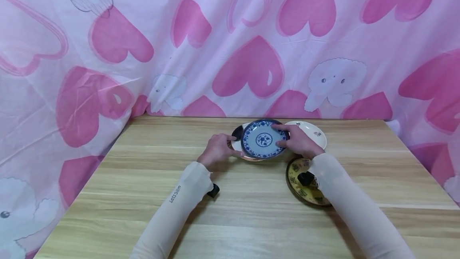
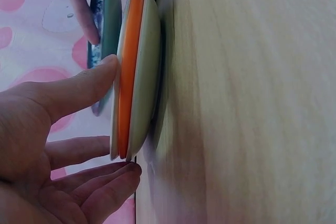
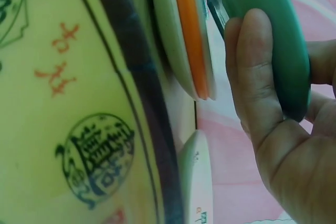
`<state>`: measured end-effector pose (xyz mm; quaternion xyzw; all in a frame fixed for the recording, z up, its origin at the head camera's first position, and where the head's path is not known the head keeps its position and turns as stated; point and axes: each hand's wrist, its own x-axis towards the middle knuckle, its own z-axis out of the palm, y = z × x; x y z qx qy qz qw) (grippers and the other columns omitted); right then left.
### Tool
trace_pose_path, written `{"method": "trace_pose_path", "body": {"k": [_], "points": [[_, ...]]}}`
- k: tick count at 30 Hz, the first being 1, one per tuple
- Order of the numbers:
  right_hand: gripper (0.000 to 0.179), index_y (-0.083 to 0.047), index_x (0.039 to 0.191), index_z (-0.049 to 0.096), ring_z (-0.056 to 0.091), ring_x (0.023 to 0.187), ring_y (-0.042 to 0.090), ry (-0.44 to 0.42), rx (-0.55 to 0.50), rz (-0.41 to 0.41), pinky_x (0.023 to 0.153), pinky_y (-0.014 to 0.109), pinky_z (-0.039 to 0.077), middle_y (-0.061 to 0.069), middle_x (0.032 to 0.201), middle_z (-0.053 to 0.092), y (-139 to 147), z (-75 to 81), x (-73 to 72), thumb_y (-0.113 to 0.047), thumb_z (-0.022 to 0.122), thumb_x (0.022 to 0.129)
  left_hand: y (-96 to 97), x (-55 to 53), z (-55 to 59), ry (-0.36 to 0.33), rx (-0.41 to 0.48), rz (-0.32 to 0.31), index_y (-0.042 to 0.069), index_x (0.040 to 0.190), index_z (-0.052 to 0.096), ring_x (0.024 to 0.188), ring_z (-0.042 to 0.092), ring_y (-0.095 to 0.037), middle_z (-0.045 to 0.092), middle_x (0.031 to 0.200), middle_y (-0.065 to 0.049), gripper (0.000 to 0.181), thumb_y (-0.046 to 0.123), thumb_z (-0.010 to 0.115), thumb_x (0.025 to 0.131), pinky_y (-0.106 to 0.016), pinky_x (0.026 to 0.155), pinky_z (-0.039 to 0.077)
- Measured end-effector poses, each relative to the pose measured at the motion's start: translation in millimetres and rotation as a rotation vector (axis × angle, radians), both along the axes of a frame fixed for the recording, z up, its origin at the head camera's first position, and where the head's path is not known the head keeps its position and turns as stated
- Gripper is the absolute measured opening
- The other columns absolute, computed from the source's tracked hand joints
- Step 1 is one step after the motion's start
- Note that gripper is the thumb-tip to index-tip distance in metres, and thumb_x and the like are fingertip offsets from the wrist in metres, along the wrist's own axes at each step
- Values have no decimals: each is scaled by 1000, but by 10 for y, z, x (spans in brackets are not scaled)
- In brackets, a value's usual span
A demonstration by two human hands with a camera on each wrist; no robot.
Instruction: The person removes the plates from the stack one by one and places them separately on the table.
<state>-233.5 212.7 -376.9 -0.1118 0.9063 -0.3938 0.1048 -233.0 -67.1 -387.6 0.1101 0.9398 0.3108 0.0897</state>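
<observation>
A blue-and-white patterned plate (image 1: 264,140) is gripped at its right edge by my right hand (image 1: 300,142). In the right wrist view its green underside (image 3: 286,40) shows, lying between the thumb and fingers. Tilted, it hovers over a small stack of plates, where an orange plate (image 2: 130,77) sits between pale ones. My left hand (image 1: 217,150) holds the stack's left rim, thumb on the upper edge and fingers at the lower side. A dark patch (image 1: 237,132) shows on the stack's top plate, which is mostly hidden.
A yellow patterned plate (image 1: 301,191) with a dark rim lies under my right forearm. Behind the right hand sits a white plate (image 1: 317,133) with small motifs. The wooden table (image 1: 161,139) ends at a pink heart-print curtain (image 1: 248,71).
</observation>
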Motion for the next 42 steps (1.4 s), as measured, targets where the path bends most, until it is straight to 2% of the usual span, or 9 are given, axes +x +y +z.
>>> {"method": "trace_pose_path", "body": {"k": [4,10,13,21,27,32,38,42], "points": [[65,-15,152,45,31,149,40,47,4,25,122,56,30,21,162,33,9,52,23,-7,67,92,1,1,7,-2,3,4,9,136,62,129,56,-30,63,139,-12,72,37,88,75,-42,112,46],[66,-17,152,46,34,147,38,81,15,65,120,56,35,19,162,34,29,129,79,-4,68,91,-2,4,3,1,16,-1,8,136,62,131,55,-31,63,140,-13,72,34,89,74,-43,113,46],[66,-18,151,47,34,147,38,100,20,90,121,57,33,19,161,37,30,151,100,-4,69,90,-11,4,-3,0,24,0,8,136,62,128,56,-30,64,138,-12,73,32,90,73,-43,111,47],[65,-19,151,47,31,149,39,100,19,115,123,59,26,17,161,37,10,185,142,-5,69,91,-20,-4,-29,-19,48,18,11,136,62,136,52,-30,60,144,-11,77,36,92,69,-44,116,44],[67,-21,151,47,29,151,40,112,7,134,124,60,23,16,161,37,7,187,148,-3,69,91,-17,-22,-36,-9,23,6,12,137,61,137,52,-31,61,143,-11,73,34,89,73,-45,117,42],[68,-22,150,48,31,150,38,124,2,157,124,58,25,13,160,40,-2,182,160,-2,70,89,-13,-24,-28,-37,36,25,13,137,61,137,52,-30,61,143,-11,70,30,88,75,-46,118,41],[67,-21,150,49,38,145,39,149,15,196,121,60,29,16,157,44,14,141,170,-1,70,89,0,-26,-32,-48,38,36,14,137,61,141,49,-31,59,145,-11,66,25,87,78,-46,119,39],[65,-22,148,50,35,146,42,138,33,206,121,62,27,18,156,44,23,115,190,-3,70,90,4,-22,-44,-51,35,47,15,137,62,143,46,-32,56,148,-11,66,25,87,77,-47,121,37]]}}
